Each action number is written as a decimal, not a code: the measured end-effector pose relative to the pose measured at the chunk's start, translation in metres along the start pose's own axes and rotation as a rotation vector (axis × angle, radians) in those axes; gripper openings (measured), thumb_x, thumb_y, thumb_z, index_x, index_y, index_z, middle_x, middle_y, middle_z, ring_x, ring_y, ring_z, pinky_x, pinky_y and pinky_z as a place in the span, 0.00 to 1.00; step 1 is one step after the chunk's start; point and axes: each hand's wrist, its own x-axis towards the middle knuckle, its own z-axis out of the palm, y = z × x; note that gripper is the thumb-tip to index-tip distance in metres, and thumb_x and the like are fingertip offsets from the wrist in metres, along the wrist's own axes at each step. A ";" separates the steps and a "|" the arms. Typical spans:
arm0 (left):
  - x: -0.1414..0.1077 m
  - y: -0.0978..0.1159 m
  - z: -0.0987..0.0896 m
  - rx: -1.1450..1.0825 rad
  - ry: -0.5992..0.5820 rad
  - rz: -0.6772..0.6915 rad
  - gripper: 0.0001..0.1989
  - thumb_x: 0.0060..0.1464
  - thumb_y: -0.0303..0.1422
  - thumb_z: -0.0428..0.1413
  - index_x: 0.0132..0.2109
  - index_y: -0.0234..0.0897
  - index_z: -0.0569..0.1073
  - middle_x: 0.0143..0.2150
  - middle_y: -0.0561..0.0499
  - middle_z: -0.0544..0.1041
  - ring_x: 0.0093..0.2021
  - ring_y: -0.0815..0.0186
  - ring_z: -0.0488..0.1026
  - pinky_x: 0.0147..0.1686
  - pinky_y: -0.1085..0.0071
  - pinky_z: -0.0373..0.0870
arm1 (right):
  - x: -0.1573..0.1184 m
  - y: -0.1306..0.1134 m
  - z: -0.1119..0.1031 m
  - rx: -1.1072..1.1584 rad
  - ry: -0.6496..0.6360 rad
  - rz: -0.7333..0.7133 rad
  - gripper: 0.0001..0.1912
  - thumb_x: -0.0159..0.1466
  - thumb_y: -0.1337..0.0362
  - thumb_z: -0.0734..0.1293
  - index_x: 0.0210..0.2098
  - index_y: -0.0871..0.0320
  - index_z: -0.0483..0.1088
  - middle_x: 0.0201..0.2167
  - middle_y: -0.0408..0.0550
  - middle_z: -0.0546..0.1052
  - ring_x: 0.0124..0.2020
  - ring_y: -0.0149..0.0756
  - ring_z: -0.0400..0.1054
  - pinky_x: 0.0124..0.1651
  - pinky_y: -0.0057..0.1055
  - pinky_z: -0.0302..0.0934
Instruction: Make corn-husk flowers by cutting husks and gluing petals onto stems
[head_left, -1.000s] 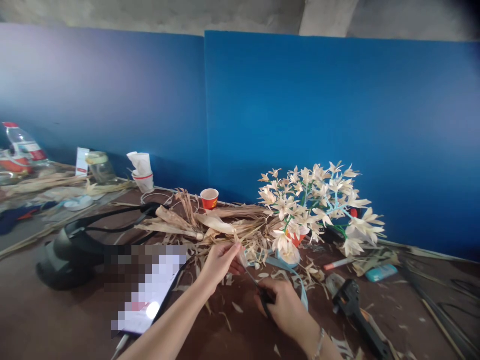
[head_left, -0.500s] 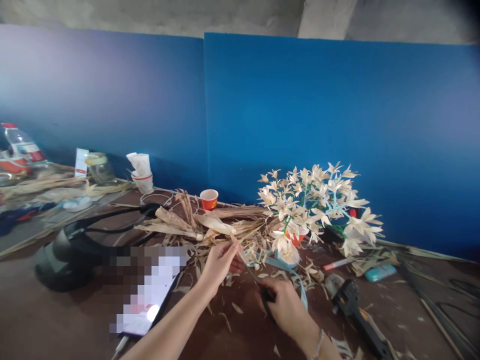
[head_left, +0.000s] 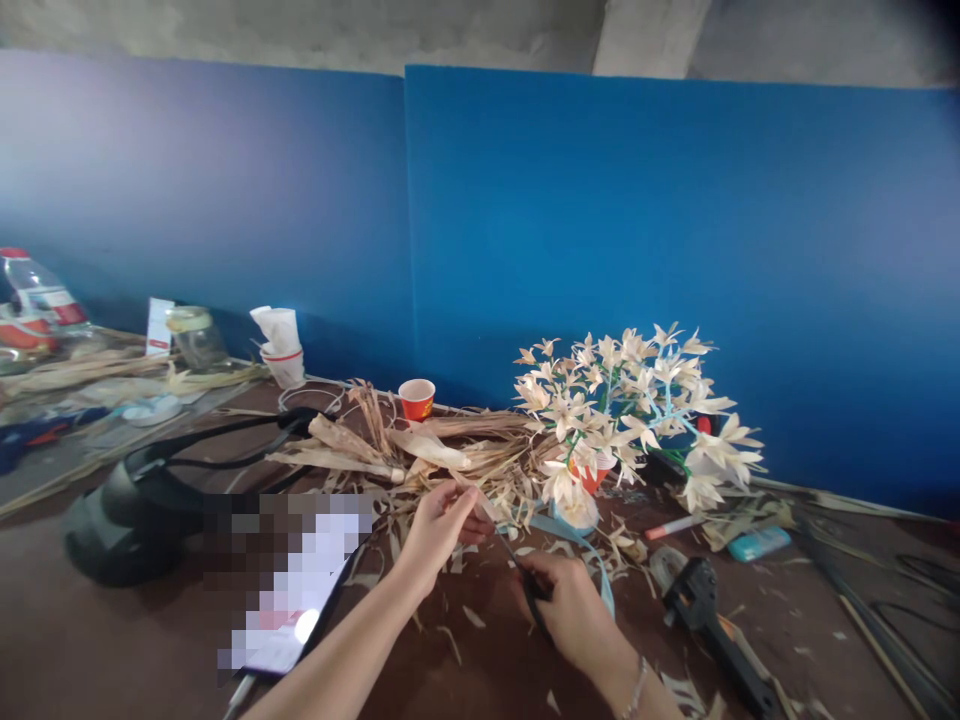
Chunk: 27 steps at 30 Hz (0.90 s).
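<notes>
My left hand pinches a small pale strip of dried corn husk between thumb and fingers. In my right hand is a pair of scissors with black handles, its fingers closed round them. The blades point up and left toward the strip's lower end; whether they touch it I cannot tell. Behind my hands lies a heap of dried corn husks. Husk flowers on green and light-blue stems stand in a red cup, just beyond my right hand. Husk scraps litter the brown table.
A phone with a lit, partly blurred screen lies left of my forearm, beside a black headset-like object. A red paper cup stands behind the husks. To the right are a black handled tool and a turquoise packet.
The view has shifted very slightly. Both hands keep nearly the same place, still holding the husk strip and the scissors.
</notes>
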 end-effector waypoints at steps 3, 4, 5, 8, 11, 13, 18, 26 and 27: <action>-0.001 0.000 0.001 -0.016 0.001 0.005 0.16 0.44 0.45 0.57 0.29 0.35 0.67 0.21 0.51 0.76 0.26 0.62 0.76 0.23 0.73 0.70 | 0.000 0.002 0.001 0.022 0.006 0.013 0.07 0.54 0.67 0.61 0.23 0.61 0.69 0.17 0.39 0.64 0.21 0.27 0.55 0.24 0.22 0.49; -0.001 -0.001 0.001 -0.023 -0.001 0.006 0.16 0.44 0.45 0.57 0.28 0.35 0.67 0.22 0.51 0.76 0.26 0.63 0.75 0.23 0.73 0.70 | 0.001 0.002 0.001 0.028 0.006 0.019 0.07 0.54 0.67 0.61 0.23 0.61 0.69 0.17 0.39 0.64 0.20 0.27 0.54 0.23 0.22 0.48; -0.001 -0.001 0.001 -0.032 -0.004 0.007 0.17 0.43 0.45 0.57 0.28 0.35 0.68 0.22 0.51 0.76 0.25 0.63 0.75 0.23 0.73 0.69 | 0.001 0.002 0.002 0.032 0.008 0.023 0.06 0.54 0.68 0.61 0.23 0.61 0.68 0.17 0.39 0.63 0.20 0.26 0.53 0.23 0.22 0.47; -0.002 -0.003 0.003 -0.063 -0.003 0.002 0.17 0.43 0.45 0.58 0.27 0.34 0.68 0.23 0.52 0.75 0.26 0.64 0.75 0.24 0.74 0.69 | 0.001 0.002 0.002 0.041 0.007 0.026 0.06 0.53 0.68 0.61 0.22 0.60 0.67 0.16 0.38 0.62 0.19 0.26 0.52 0.22 0.22 0.46; -0.004 -0.003 0.006 -0.113 0.017 -0.031 0.17 0.42 0.44 0.59 0.26 0.33 0.69 0.23 0.51 0.76 0.27 0.65 0.75 0.25 0.75 0.68 | 0.001 0.003 0.002 0.047 0.019 0.022 0.06 0.53 0.69 0.61 0.21 0.60 0.67 0.16 0.38 0.62 0.19 0.26 0.53 0.23 0.22 0.46; -0.005 -0.003 0.007 -0.152 0.036 -0.058 0.16 0.40 0.44 0.61 0.27 0.33 0.70 0.23 0.51 0.76 0.27 0.64 0.75 0.25 0.74 0.68 | 0.000 0.004 0.003 0.055 0.030 0.029 0.06 0.53 0.69 0.61 0.21 0.60 0.67 0.16 0.38 0.63 0.20 0.26 0.54 0.23 0.22 0.47; -0.006 -0.003 0.008 -0.197 0.061 -0.075 0.17 0.37 0.44 0.62 0.27 0.33 0.71 0.24 0.50 0.77 0.28 0.64 0.75 0.25 0.75 0.68 | 0.000 0.007 0.006 0.086 0.039 0.022 0.06 0.54 0.68 0.61 0.23 0.60 0.68 0.18 0.40 0.66 0.21 0.27 0.58 0.24 0.22 0.50; -0.005 -0.005 0.008 -0.194 0.048 -0.048 0.17 0.39 0.44 0.61 0.26 0.33 0.71 0.25 0.49 0.77 0.29 0.63 0.75 0.27 0.74 0.68 | 0.001 0.004 0.005 0.063 0.048 0.033 0.06 0.54 0.67 0.61 0.22 0.60 0.68 0.18 0.40 0.67 0.21 0.28 0.59 0.24 0.22 0.51; -0.005 -0.005 0.008 -0.189 0.046 -0.031 0.17 0.39 0.44 0.61 0.26 0.33 0.71 0.24 0.50 0.77 0.28 0.64 0.75 0.27 0.74 0.68 | 0.001 0.004 0.005 0.058 0.045 0.038 0.06 0.54 0.67 0.61 0.22 0.60 0.68 0.17 0.40 0.67 0.20 0.28 0.59 0.24 0.22 0.50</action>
